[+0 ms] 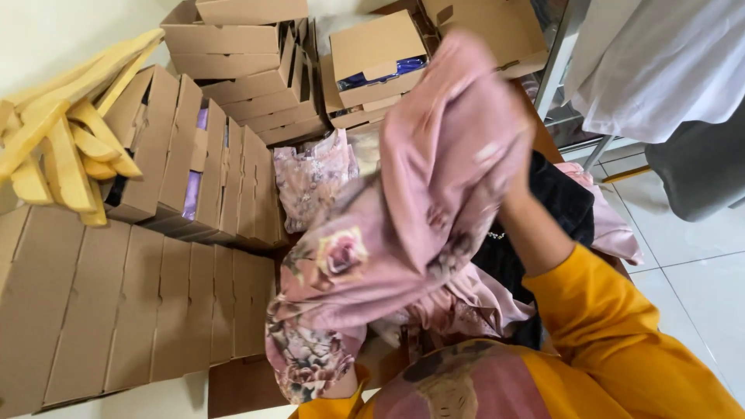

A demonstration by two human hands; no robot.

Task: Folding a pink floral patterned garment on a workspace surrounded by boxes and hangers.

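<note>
The right hand (508, 182) is raised in front of the camera, buried in a pink floral scarf (419, 225); the cloth drapes over it, so the fingers are hidden and I cannot tell whether they are closed on the fabric or spread inside it. The yellow sleeve (597, 310) runs down from that hand toward the lower right. The left hand (341, 386) is almost wholly covered by the scarf's lower end near the bottom edge, and its fingers cannot be made out either. The scarf hangs between the two hands, with a large printed rose showing just left of the right hand. Behind and below the fingers lie a black garment (555, 206) and more pink fabric (314, 178). Left of the hands stand rows of flat cardboard boxes (132, 302), and further left a bunch of wooden hangers (66, 132).
</note>
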